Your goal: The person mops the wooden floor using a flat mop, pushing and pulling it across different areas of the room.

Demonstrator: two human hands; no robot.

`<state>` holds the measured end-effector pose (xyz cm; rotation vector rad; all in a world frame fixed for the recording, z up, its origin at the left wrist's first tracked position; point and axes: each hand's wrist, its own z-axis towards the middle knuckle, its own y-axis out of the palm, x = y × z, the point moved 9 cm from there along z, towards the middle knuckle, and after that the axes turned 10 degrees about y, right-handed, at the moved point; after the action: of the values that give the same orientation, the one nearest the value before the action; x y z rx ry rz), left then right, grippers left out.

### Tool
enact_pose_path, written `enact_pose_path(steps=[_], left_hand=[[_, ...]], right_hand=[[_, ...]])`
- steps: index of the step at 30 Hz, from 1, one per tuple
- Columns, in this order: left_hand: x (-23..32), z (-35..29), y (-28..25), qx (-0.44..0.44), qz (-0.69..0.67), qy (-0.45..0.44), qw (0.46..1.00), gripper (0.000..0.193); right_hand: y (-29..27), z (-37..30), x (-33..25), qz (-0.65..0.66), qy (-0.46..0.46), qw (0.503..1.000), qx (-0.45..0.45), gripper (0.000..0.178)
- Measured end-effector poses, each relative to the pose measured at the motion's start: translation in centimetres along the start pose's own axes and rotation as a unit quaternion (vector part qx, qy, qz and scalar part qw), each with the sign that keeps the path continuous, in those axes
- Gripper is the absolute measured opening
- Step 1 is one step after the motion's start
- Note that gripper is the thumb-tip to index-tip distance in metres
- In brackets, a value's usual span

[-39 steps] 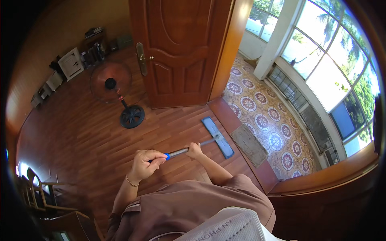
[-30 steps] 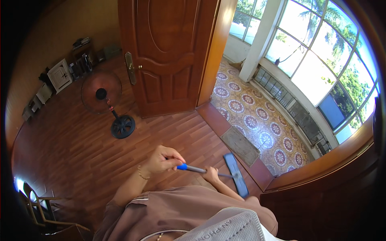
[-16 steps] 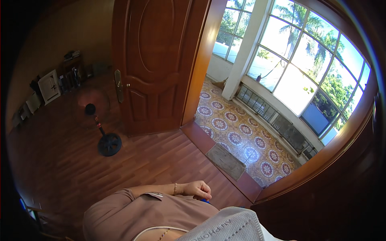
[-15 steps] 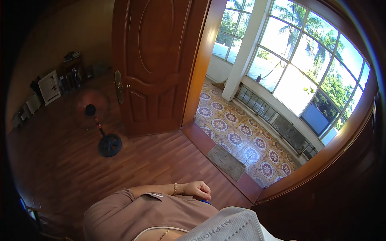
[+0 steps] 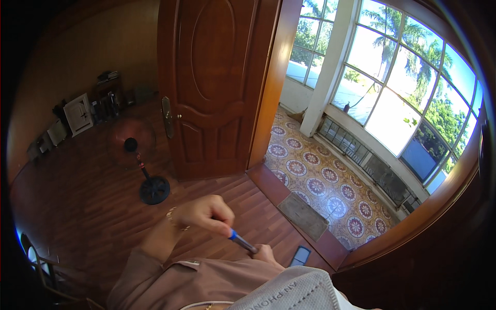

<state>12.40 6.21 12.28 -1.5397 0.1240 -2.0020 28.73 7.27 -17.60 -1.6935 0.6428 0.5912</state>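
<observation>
My left hand (image 5: 209, 214), with a gold bracelet at the wrist, is closed round the blue-tipped end of a slim grey pole (image 5: 244, 242). Further down the same pole, my right hand (image 5: 266, 255) grips it; part of that hand and its arm are hidden behind the brown shirt and the white mask at the lower edge. Beyond the right hand, close to the door sill, a flat blue rectangular piece (image 5: 300, 256) shows above the wooden floor. Whether it joins the pole is hidden.
A brown door (image 5: 219, 93) stands ajar beside the doorway. A grey mat (image 5: 304, 214) lies across the sill, with patterned tiles (image 5: 315, 170) and large windows beyond. On the left a standing fan (image 5: 154, 190) is on the wooden floor; boxes and a white panel (image 5: 78, 114) line the wall.
My left hand has risen and moved left and forward, bringing the blue-tipped pole into sight. My right hand and the flat blue piece now show. The view has shifted slightly.
</observation>
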Motion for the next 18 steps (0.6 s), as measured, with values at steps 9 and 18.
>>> enact_pose_path(steps=[9, 18], left_hand=[[5.8, -4.3, 1.7, 0.152, 0.081, 0.028, 0.985, 0.031], [-1.5, -7.9, 3.8, 0.382, 0.175, -0.186, 0.888, 0.04]], right_hand=[[8.4, 8.4, -9.5, -0.06, -0.23, 0.968, -0.078, 0.026], [21.2, 18.8, -10.6, -0.101, -0.306, 0.912, -0.252, 0.036]])
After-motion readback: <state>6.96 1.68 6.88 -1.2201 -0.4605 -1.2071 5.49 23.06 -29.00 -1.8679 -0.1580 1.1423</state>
